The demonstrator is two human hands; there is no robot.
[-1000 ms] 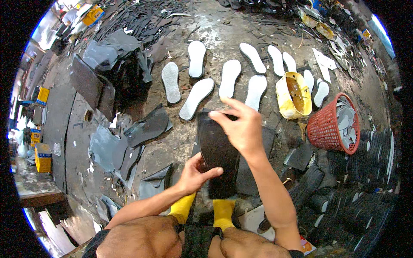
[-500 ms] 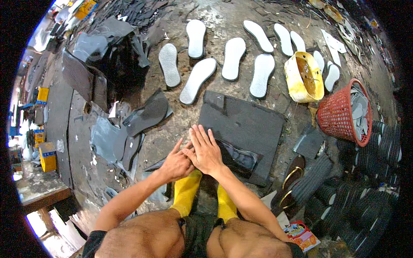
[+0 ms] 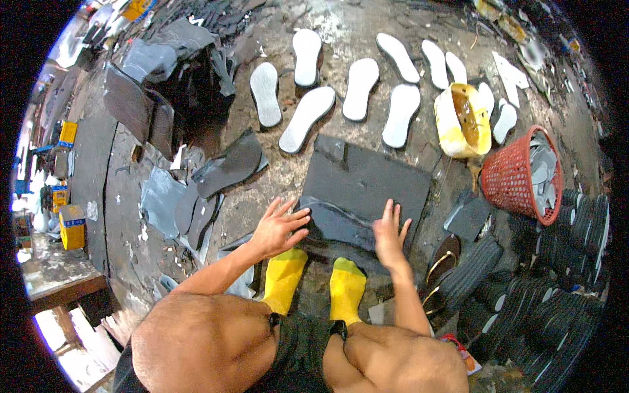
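A black square sheet [image 3: 383,171] lies flat on the floor in front of my yellow-socked feet. Along its near side sits a glossy dark sole-shaped piece [image 3: 341,226]. My left hand [image 3: 282,228] is open with fingers spread, at the left end of this glossy piece; whether the fingertips touch it I cannot tell. At its right end, over the sheet, my right hand [image 3: 390,234] is open too, fingers stretched out and slightly blurred. Neither hand holds anything. Dark sole-shaped cutouts [image 3: 230,167] lie on scraps left of the sheet.
Several white-topped soles [image 3: 360,88] are spread beyond the sheet. A yellow cut-open container [image 3: 445,128] with brownish contents stands at the right, near a red basket [image 3: 504,171] of grey scraps. Stacked black soles [image 3: 550,314] fill the lower right. Dark sheets [image 3: 134,105] lie at the far left.
My hands were together over the sheet's left side. Now they are apart, the right moved rightward. The glossy piece, partly covered before, shows more fully and reaches farther left.
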